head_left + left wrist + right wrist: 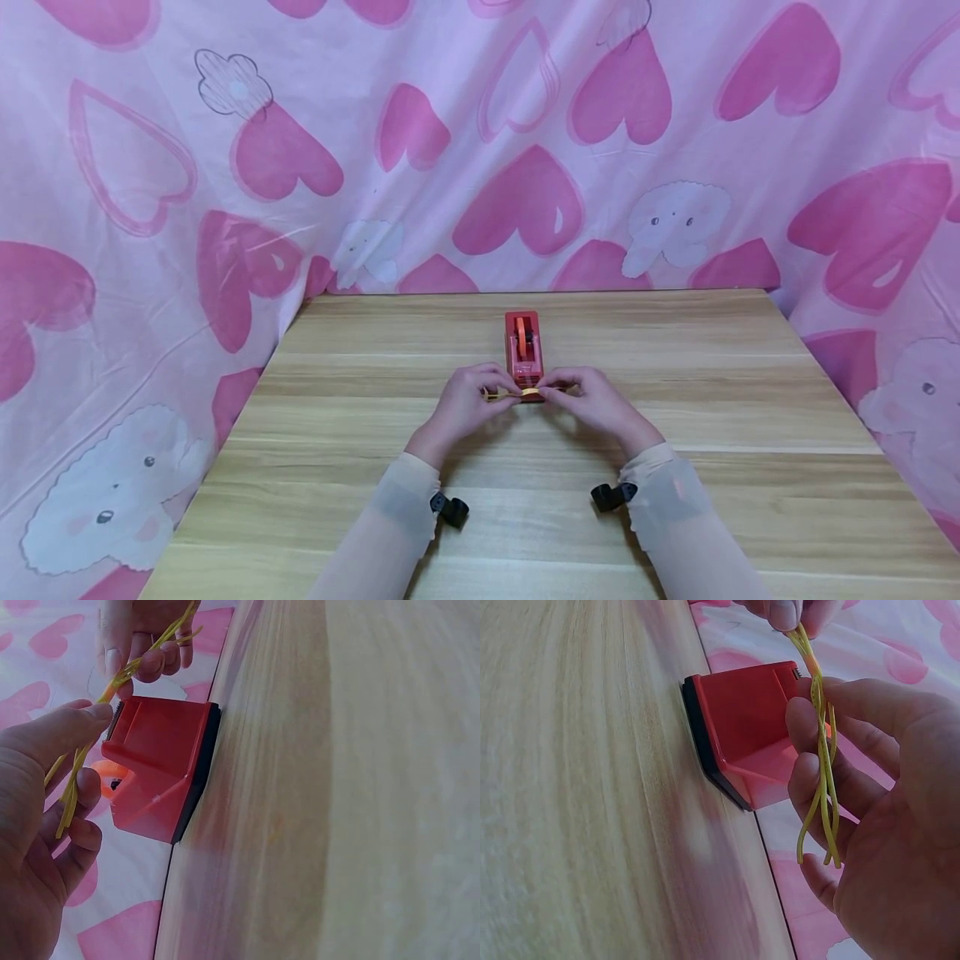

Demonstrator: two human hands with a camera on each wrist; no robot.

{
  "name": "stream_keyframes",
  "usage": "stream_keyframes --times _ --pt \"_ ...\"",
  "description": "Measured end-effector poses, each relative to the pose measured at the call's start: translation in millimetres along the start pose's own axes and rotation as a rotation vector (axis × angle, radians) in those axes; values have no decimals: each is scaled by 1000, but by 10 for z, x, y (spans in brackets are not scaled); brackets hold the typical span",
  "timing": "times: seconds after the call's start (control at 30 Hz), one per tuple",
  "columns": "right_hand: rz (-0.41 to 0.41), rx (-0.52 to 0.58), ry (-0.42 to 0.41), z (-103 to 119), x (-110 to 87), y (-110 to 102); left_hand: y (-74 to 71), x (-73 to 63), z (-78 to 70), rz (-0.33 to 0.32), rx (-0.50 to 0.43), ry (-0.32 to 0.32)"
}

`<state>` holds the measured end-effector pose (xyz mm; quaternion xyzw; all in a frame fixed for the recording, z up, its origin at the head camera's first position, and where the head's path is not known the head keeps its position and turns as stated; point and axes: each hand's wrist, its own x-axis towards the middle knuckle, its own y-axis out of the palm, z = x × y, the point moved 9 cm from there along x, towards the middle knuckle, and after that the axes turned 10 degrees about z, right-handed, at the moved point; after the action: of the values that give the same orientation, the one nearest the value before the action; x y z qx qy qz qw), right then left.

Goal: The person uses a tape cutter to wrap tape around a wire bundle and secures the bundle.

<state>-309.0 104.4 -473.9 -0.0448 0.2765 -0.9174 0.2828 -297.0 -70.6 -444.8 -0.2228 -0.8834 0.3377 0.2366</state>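
Observation:
A bundle of thin yellow wires (530, 391) is stretched between my two hands, just in front of a red tape dispenser (528, 367). My left hand (467, 406) pinches one side between thumb and index finger, while loose wire ends (70, 799) hang past its fingers in the left wrist view. The other side is pinched by my right hand (597, 406); several free ends (825, 802) trail across that palm. Between the fingertips an orange section (811, 664) shows around the bundle. The dispenser's toothed cutter (115, 720) lies close to the left thumb.
An orange tape roll (522, 337) sits in the dispenser, which stands on a wood-grain table (360, 467). Behind the table hangs a pink heart-patterned cloth (420, 208). Black wrist devices (450, 509) are strapped at both sleeve cuffs.

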Motion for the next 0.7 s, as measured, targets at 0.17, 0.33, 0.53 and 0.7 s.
stream_keyframes --times 0.17,0.33,0.53,0.7 --pt "-8 -2 -10 10 -2 -1 6 4 7 4 11 -11" --pt "-28 -16 -31 52 -20 -5 3 6 25 -5 -2 -30" --pt "-57 -43 -87 98 -38 -18 30 16 88 13 -47 -89" --pt "-63 -52 -82 96 -33 -22 42 30 115 18 -86 -114"
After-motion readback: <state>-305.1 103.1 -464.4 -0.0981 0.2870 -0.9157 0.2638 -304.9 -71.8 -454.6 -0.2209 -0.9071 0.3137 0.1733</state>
